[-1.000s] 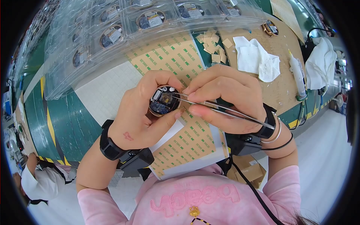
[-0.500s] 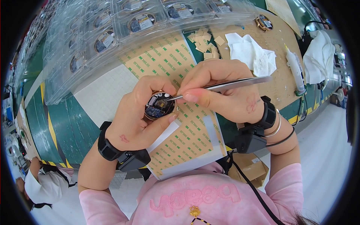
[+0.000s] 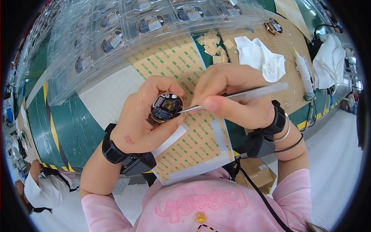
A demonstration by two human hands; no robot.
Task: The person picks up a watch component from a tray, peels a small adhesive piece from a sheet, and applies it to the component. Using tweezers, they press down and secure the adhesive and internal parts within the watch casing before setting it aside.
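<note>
Between its thumb and fingers, my left hand [image 3: 141,120] holds a round watch body [image 3: 167,107], its open face turned up. Inside the gold-coloured rim show a dark circuit board, small light pads and a yellowish patch. My right hand [image 3: 232,96] pinches metal tweezers [image 3: 247,94]; their tip is at the right lower edge of the watch body. Below both hands lies a tan adhesive sheet [image 3: 189,149] printed in green, on white backing. Whether the tip touches the rim is too small to tell.
Clear plastic trays [image 3: 127,42] with several watch bodies fill the far left. Tan paper scraps [image 3: 212,46], a white cloth [image 3: 259,56], a white bottle-like tool [image 3: 304,73] and another watch body [image 3: 273,26] lie at the far right. A person [image 3: 48,189] is at the lower left.
The tweezers' tip has moved from over the middle of the circuit board to the watch body's lower right edge. My right hand has shifted slightly right. My left hand keeps its hold.
</note>
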